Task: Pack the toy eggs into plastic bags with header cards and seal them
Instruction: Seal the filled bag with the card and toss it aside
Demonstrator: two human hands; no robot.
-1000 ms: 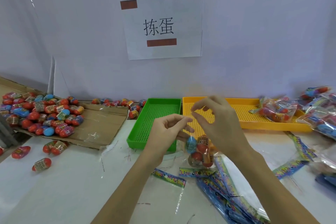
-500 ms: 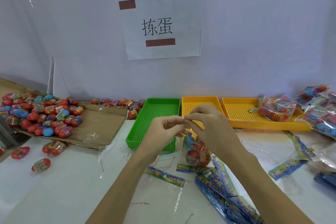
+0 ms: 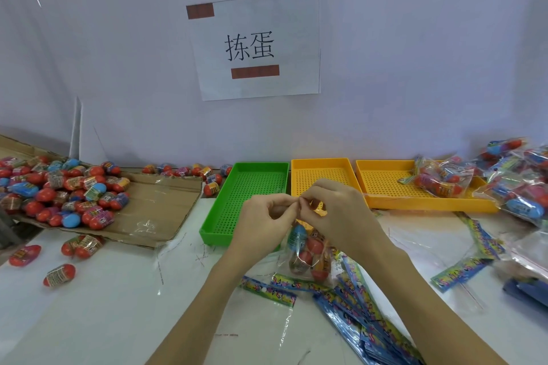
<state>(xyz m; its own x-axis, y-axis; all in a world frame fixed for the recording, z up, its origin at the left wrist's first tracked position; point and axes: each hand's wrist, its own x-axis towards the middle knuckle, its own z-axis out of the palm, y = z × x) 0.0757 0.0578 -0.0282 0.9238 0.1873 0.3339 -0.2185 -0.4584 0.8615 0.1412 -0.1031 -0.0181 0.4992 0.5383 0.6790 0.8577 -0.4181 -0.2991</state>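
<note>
While both hands [image 3: 299, 216] pinch its top, the egg bag [image 3: 308, 255] hangs below

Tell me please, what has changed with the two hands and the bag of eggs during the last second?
The right hand, which was raised and apart from the left hand, came down to it; now both pinch the top of the bag of eggs with fingertips touching. The bag hangs below them as before. The green tray, the yellow trays and the loose eggs stayed in place.
</note>
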